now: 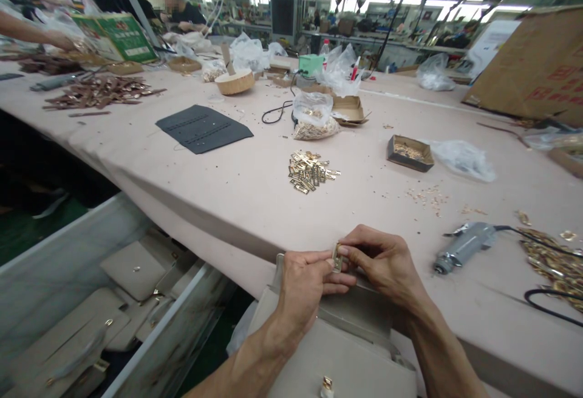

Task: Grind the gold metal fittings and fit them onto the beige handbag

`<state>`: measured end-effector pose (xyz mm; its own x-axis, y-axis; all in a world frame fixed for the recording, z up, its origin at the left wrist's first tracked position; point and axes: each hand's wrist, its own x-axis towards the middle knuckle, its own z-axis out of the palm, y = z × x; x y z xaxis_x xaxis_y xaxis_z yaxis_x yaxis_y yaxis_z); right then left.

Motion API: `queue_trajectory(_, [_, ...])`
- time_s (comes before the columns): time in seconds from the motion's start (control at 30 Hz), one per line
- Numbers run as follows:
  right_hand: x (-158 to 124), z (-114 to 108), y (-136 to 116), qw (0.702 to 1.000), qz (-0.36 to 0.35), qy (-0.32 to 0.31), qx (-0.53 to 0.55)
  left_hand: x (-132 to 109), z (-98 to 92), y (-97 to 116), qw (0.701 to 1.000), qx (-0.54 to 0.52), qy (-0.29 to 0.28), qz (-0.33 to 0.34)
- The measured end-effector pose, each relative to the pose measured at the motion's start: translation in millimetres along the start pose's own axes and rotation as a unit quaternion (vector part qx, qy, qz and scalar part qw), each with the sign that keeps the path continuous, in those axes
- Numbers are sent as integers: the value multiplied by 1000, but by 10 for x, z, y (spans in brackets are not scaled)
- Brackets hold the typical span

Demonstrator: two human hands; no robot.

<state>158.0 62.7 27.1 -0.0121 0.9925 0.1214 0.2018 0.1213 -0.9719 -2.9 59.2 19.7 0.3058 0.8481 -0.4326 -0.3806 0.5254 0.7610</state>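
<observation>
At the table's near edge, a small gold metal plate [337, 259] with an opening in it is pinched between my two hands. My left hand [303, 285] is closed on its left side, with the lower fingers stretched beneath it. My right hand [385, 258] grips the upper right side between thumb and forefinger. Directly below lies a beige handbag [350, 349], partly covered by my forearms, with a gold clasp [327, 384] on its front. Whether the plate touches the bag's edge is hidden by my fingers.
Gold plates [310, 172] lie piled ahead, near a small box of tiny parts [410, 154]. A grey electric screwdriver [464, 246] rests at right beside gold fittings [551, 258]. Lower left, a bin [68, 246] holds beige bags. A co-worker's arm [31, 30] reaches in from far left.
</observation>
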Motion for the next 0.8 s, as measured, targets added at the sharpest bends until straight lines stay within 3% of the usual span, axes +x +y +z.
queue_trajectory(0.37, [-11, 25, -1, 1000, -14, 3, -25, -3, 2, 1, 1000, 10, -4, 11])
queue_trajectory(0.8, [-19, 30, -24, 999, 34, -6, 13, -14, -40, -33, 996, 59, -37, 48])
